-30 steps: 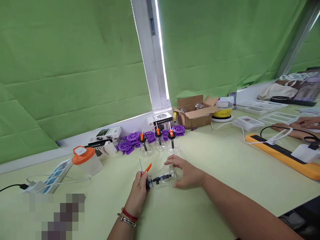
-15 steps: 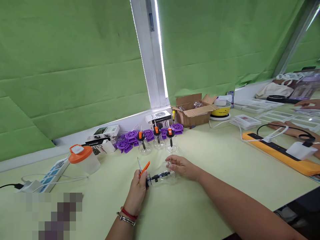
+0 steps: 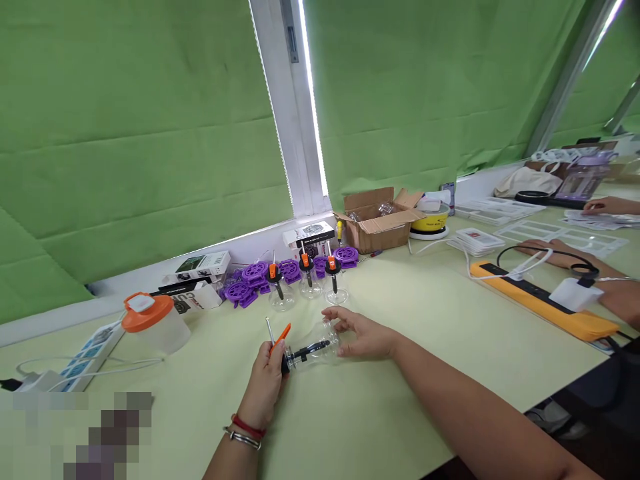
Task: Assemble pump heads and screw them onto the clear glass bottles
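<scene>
A clear bottle (image 3: 316, 333) with a black inner tube lies tilted sideways between my two hands. It has a black collar, an orange lever (image 3: 281, 337) and a thin metal spout (image 3: 269, 329). My left hand (image 3: 266, 373) is closed around the collar, with the lever and spout sticking up past the thumb. Around the wide base curve the fingers and thumb of my right hand (image 3: 365, 335). Just beyond, three similar bottles (image 3: 283, 297) stand upright, each with an orange lever and a metal spout.
Purple plastic parts (image 3: 255, 272), product boxes (image 3: 309, 233) and an open carton (image 3: 383, 233) line the wall. At left are an orange-lidded cup (image 3: 170, 331) and a power strip (image 3: 95, 353). An orange power strip (image 3: 545, 303) lies at right, near another person's hand (image 3: 555, 252).
The view has turned slightly to the right. My right hand's thumb now shows spread beside the bottle's base. My left hand keeps its hold on the collar.
</scene>
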The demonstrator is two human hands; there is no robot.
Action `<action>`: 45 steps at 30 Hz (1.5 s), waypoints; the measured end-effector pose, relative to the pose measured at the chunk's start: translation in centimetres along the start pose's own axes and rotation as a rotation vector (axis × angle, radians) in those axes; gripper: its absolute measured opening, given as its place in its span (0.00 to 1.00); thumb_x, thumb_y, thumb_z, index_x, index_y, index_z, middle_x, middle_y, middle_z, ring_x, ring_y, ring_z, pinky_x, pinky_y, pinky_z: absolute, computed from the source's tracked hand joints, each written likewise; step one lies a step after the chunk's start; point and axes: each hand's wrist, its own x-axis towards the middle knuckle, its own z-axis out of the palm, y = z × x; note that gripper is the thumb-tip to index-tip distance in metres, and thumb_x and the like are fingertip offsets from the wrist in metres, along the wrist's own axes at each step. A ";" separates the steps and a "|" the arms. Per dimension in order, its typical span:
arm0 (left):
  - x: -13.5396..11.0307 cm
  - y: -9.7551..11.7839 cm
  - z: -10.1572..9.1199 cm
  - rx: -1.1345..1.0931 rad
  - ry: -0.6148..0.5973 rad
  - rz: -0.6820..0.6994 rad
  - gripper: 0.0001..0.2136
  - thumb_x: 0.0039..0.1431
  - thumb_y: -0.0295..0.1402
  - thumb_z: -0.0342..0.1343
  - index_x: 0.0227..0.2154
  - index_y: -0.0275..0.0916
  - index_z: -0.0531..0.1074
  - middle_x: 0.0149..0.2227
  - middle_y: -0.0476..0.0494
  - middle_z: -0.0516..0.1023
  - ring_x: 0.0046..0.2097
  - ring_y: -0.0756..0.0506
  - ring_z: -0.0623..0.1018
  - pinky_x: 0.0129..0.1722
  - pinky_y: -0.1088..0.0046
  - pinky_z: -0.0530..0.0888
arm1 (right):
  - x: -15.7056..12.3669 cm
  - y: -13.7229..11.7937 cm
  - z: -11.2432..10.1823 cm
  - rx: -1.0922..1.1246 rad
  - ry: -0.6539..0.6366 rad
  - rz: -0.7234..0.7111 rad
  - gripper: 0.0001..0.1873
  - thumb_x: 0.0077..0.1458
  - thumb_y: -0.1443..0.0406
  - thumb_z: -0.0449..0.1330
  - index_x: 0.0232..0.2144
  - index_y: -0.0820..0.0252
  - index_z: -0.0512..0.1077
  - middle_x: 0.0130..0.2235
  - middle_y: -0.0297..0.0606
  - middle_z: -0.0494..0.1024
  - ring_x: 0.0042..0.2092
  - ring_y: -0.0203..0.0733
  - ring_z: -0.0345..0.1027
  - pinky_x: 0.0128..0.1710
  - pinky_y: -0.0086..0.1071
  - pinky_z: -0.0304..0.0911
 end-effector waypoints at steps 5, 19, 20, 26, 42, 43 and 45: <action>-0.1 0.1 0.0 -0.018 0.007 0.002 0.19 0.53 0.55 0.45 0.28 0.42 0.59 0.24 0.54 0.57 0.23 0.51 0.60 0.22 0.77 0.56 | -0.2 0.2 -0.3 0.004 -0.021 0.014 0.42 0.39 0.57 0.70 0.56 0.54 0.61 0.55 0.43 0.62 0.49 0.44 0.62 0.50 0.40 0.61; 0.0 -0.4 -0.2 -0.015 -0.026 0.035 0.19 0.54 0.54 0.45 0.31 0.41 0.62 0.25 0.54 0.58 0.23 0.52 0.61 0.21 0.77 0.57 | 0.6 -0.2 0.8 -0.051 0.091 0.095 0.34 0.54 0.40 0.47 0.46 0.59 0.72 0.48 0.43 0.72 0.53 0.52 0.60 0.58 0.46 0.50; 0.0 -0.5 -0.3 0.009 -0.027 0.036 0.20 0.54 0.55 0.44 0.32 0.41 0.63 0.25 0.54 0.59 0.23 0.52 0.61 0.21 0.77 0.57 | 0.5 -0.2 0.8 -0.030 0.099 0.102 0.34 0.54 0.40 0.48 0.49 0.58 0.70 0.51 0.43 0.70 0.56 0.52 0.58 0.59 0.46 0.48; 0.1 -0.3 -0.4 0.072 -0.024 0.016 0.25 0.54 0.58 0.41 0.36 0.40 0.66 0.24 0.53 0.60 0.21 0.52 0.59 0.21 0.76 0.55 | 0.3 0.2 0.3 0.158 -0.024 0.021 0.39 0.49 0.48 0.62 0.58 0.55 0.56 0.60 0.46 0.59 0.58 0.46 0.56 0.58 0.43 0.51; -0.2 0.0 -0.1 -0.016 -0.044 -0.006 0.22 0.55 0.54 0.44 0.37 0.40 0.65 0.23 0.56 0.56 0.20 0.52 0.57 0.20 0.76 0.53 | 0.7 -0.2 0.9 -0.012 0.080 0.096 0.35 0.55 0.40 0.47 0.48 0.60 0.71 0.58 0.44 0.64 0.59 0.55 0.53 0.61 0.47 0.46; -0.2 -0.1 -0.1 -0.007 -0.043 -0.006 0.22 0.55 0.55 0.43 0.37 0.40 0.65 0.23 0.56 0.56 0.20 0.52 0.57 0.20 0.76 0.54 | 0.6 -0.1 0.7 0.002 0.078 0.102 0.35 0.55 0.41 0.47 0.52 0.60 0.68 0.60 0.45 0.62 0.61 0.54 0.51 0.61 0.46 0.45; -0.1 -0.2 -0.2 0.008 -0.033 -0.002 0.23 0.55 0.55 0.43 0.37 0.40 0.66 0.23 0.55 0.57 0.20 0.52 0.57 0.20 0.76 0.54 | 0.5 0.1 0.3 0.047 0.040 0.096 0.37 0.53 0.43 0.54 0.59 0.57 0.60 0.62 0.46 0.57 0.63 0.53 0.48 0.61 0.46 0.44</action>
